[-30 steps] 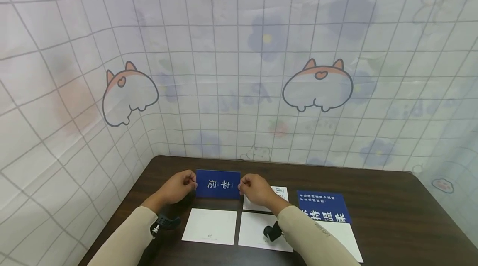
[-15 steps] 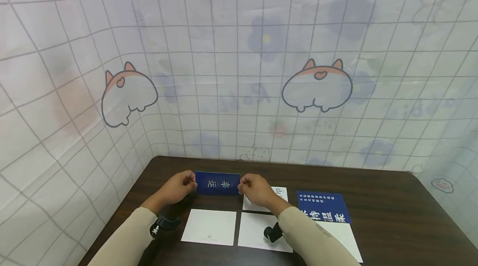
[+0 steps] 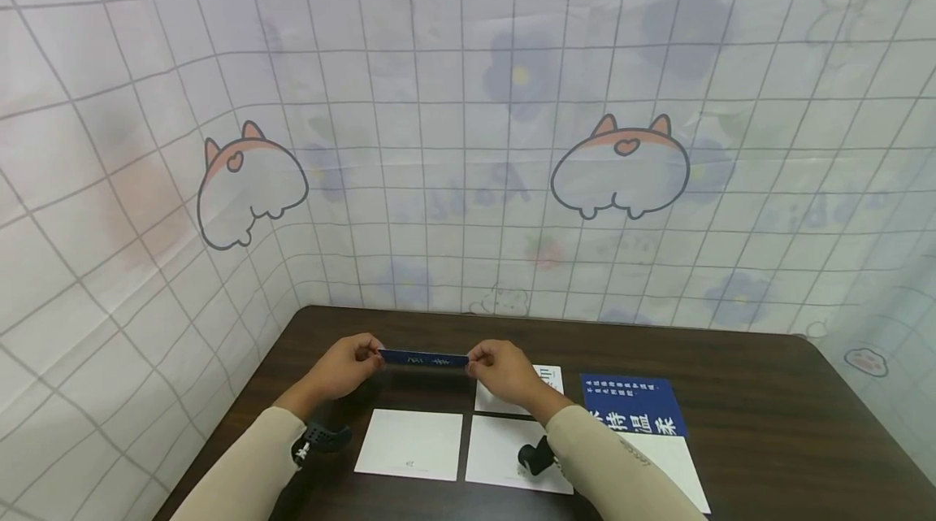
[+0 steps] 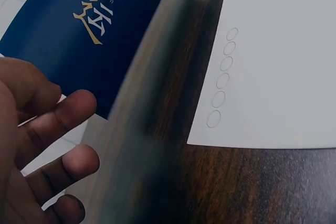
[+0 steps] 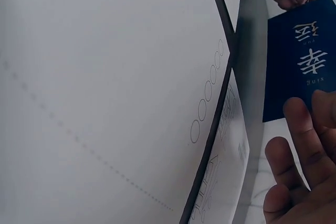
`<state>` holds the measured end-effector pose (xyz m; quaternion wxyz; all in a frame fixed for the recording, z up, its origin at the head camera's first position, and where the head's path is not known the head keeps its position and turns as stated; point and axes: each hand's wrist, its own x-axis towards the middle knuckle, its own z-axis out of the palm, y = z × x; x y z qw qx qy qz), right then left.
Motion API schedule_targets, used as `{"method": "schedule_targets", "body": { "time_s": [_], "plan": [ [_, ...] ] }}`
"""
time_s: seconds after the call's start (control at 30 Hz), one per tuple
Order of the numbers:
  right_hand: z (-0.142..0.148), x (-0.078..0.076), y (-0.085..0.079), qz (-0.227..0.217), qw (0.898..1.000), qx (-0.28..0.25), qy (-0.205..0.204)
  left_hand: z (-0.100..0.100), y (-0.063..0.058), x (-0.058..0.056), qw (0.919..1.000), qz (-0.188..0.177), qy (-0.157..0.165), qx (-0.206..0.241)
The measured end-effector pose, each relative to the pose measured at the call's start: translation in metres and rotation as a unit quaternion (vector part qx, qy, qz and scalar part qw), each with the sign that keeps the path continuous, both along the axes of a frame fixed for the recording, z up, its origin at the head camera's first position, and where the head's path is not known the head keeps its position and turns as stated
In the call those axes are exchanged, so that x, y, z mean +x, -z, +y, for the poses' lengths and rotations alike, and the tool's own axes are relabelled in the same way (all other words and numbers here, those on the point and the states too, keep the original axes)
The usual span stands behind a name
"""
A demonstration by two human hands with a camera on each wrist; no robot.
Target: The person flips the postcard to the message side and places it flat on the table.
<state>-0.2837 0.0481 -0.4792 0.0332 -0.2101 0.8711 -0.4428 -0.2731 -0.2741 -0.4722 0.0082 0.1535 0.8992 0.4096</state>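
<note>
A blue postcard (image 3: 424, 358) with white and gold characters is held by its two short ends above the far left part of the table. In the head view it is nearly edge-on, a thin strip. My left hand (image 3: 347, 366) pinches its left end, and my right hand (image 3: 504, 371) pinches the right end. The left wrist view shows the printed face of the blue postcard (image 4: 58, 24), with thumb and index finger at its edge. In the right wrist view, both hands grip the blue postcard (image 5: 283, 72) from opposite ends.
Below the hands lie two white postcards (image 3: 409, 444) side by side. Partly under the right hand is a white postcard with printed characters (image 3: 500, 402). Farther right, a blue postcard (image 3: 629, 403) lies above another white one (image 3: 673, 464). A patterned curtain (image 3: 468, 139) rises behind the table.
The held blue postcard has tilted from showing its full printed face to nearly edge-on in the head view. Both hands stay almost in place.
</note>
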Motion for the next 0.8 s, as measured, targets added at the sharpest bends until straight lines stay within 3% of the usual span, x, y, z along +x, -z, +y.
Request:
{"method": "schedule_targets", "body": {
  "time_s": [0.33,0.8],
  "plan": [
    [0.0013,0.0023,-0.0003,-0.005,1.000,-0.004,-0.008,-0.0005,0.0012,0.0037,0.9990,-0.016,-0.034,0.025],
    [0.0007,0.0021,0.0020,-0.007,1.000,0.000,0.001,-0.0002,0.0023,0.0048,0.9992,-0.008,-0.037,0.011]
  ]
}}
